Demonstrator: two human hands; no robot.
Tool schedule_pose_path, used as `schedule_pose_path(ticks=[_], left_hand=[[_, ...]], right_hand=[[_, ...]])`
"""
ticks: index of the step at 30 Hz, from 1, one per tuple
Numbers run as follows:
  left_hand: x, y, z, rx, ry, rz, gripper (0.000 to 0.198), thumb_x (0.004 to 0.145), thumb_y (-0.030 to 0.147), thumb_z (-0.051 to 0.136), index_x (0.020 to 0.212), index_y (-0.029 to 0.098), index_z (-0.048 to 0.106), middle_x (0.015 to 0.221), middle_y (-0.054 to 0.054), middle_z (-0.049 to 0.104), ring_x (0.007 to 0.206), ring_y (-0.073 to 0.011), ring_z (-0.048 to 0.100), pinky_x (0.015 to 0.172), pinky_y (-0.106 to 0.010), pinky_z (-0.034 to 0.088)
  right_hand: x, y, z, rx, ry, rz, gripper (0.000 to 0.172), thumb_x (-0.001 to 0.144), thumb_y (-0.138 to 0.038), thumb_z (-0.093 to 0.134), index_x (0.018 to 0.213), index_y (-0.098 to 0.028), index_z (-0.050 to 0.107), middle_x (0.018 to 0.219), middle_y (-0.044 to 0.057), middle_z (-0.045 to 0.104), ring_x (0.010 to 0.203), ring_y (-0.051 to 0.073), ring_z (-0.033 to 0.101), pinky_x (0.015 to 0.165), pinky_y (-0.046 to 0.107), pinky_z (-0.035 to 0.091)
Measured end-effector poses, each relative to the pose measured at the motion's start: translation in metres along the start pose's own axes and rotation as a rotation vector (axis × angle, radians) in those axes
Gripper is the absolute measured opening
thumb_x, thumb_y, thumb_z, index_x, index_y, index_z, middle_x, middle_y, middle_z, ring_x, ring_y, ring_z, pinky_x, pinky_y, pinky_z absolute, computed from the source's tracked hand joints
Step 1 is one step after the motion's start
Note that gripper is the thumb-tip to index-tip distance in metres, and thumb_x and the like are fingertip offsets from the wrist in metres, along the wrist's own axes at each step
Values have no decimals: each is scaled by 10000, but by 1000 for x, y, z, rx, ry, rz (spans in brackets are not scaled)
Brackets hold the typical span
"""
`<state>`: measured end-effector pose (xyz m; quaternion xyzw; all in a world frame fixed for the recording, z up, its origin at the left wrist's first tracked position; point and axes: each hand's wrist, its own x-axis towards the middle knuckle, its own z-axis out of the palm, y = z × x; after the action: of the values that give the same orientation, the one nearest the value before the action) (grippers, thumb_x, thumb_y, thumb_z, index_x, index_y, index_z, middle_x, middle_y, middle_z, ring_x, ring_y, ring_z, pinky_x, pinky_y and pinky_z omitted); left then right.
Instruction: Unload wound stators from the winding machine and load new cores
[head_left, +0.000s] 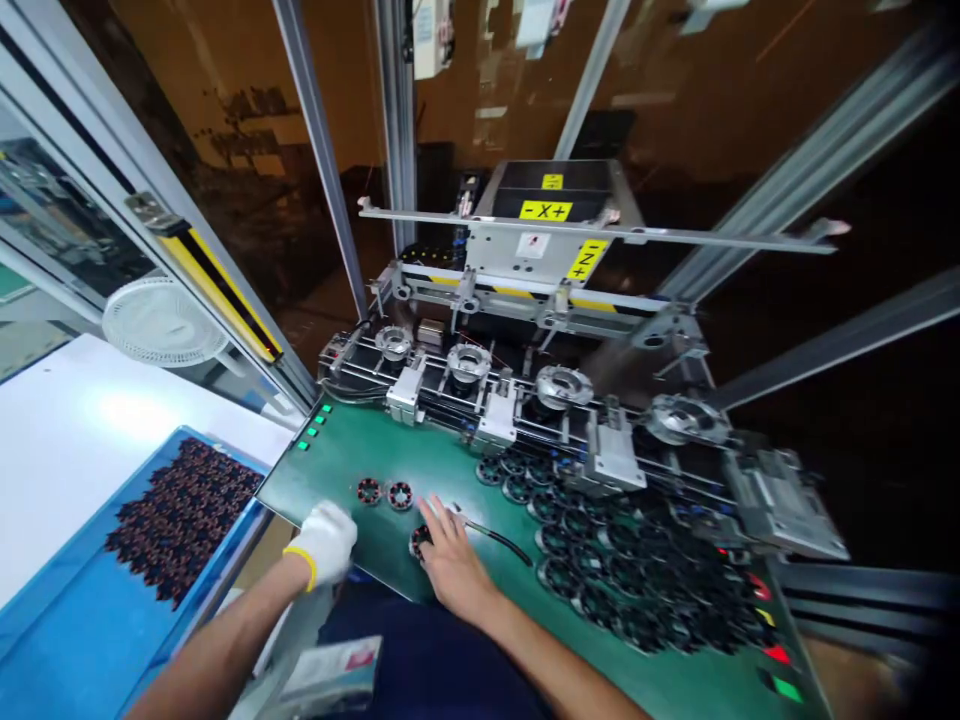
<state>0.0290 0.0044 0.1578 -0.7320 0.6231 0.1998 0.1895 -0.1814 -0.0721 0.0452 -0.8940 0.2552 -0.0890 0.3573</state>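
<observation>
My left hand (328, 543), in a white knit glove with a yellow cuff, is closed at the near left edge of the green work surface (442, 465). Its fingertips are turned away, so anything inside them is hidden. My bare right hand (456, 565) has its thumb and fingers around a small round motor stator (420, 541) on the surface, partly covering it. Beyond my hands lie two more stators, a left one (368, 491) and a right one (400, 496), dark with reddish-copper segments. Right of my right hand lies a thin tool with a black cable (499, 542).
Many black rings (559, 577) cover the right of the surface. Behind stands a machine with several round metal fixtures (469, 363) and clamp blocks (616, 455). To the left, a blue tray (67, 640) holds rows of stators. Aluminium posts (326, 150) and a white fan (165, 322) stand nearby.
</observation>
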Motion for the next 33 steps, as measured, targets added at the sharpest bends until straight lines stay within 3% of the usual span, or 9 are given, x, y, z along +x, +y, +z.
schedule_pose_path(ticks=[2,4,8,11,17,23,27,30,33], left_hand=[[2,-4,24,26,44,-78,365,767,250,577,1001,-8,689,993,-314,638,885,-417,632,685,-482,520],[9,-7,40,19,102,-61,338,808,252,544,1045,62,691,1181,-272,607,1081,-408,585,879,-507,498],[11,-11,60,-26,235,-31,328,865,301,552,1135,192,701,1425,-154,496,1328,-343,439,1132,-443,331],[2,-18,68,-61,322,-90,322,907,328,539,1162,221,704,1445,-152,469,1337,-332,432,1109,-436,361],[-5,-26,66,-273,568,-83,312,927,402,539,1124,244,723,1415,-129,480,1250,-330,498,1016,-476,450],[11,-5,41,-416,769,162,271,896,406,586,1065,247,725,1303,-102,585,1131,-302,590,947,-493,509],[10,41,12,-406,677,318,352,823,359,685,1159,255,694,1311,-93,604,1178,-305,588,993,-499,504],[3,83,-4,-379,556,444,834,642,467,842,1389,251,538,1321,-122,607,1159,-343,607,948,-499,536],[-2,108,-13,-471,686,544,963,612,551,843,1430,230,448,1176,-115,679,975,-307,682,812,-432,581]], right_hand=[[21,-12,16,-76,-12,-44,277,807,-1,477,849,-139,714,1608,115,265,1513,368,165,1184,656,200],[32,-23,26,-143,1,-44,274,818,-9,505,939,-132,718,1605,147,251,1503,384,191,1165,658,246],[11,-27,21,-245,79,-14,378,811,-174,697,1186,-145,655,1620,169,220,1509,372,182,1171,596,304],[-35,-3,-3,-322,209,116,313,885,-206,632,1194,-158,650,1592,157,307,1504,330,222,1181,544,313],[-128,63,-52,-417,437,468,197,908,-175,594,1038,-70,699,1520,263,364,1459,440,254,1091,634,342],[-139,77,-47,-305,414,476,180,852,-28,554,861,-103,718,1552,218,350,1484,430,207,1129,659,264],[-127,51,-53,-165,450,442,176,911,-177,570,826,-125,715,1523,204,404,1487,394,235,1147,610,309],[-113,6,-73,73,424,336,195,943,-340,577,910,-195,703,1552,110,394,1453,271,360,1160,465,375],[-97,-40,-98,517,381,229,234,948,-425,571,919,-227,692,1598,56,322,1451,234,363,1181,412,335]])
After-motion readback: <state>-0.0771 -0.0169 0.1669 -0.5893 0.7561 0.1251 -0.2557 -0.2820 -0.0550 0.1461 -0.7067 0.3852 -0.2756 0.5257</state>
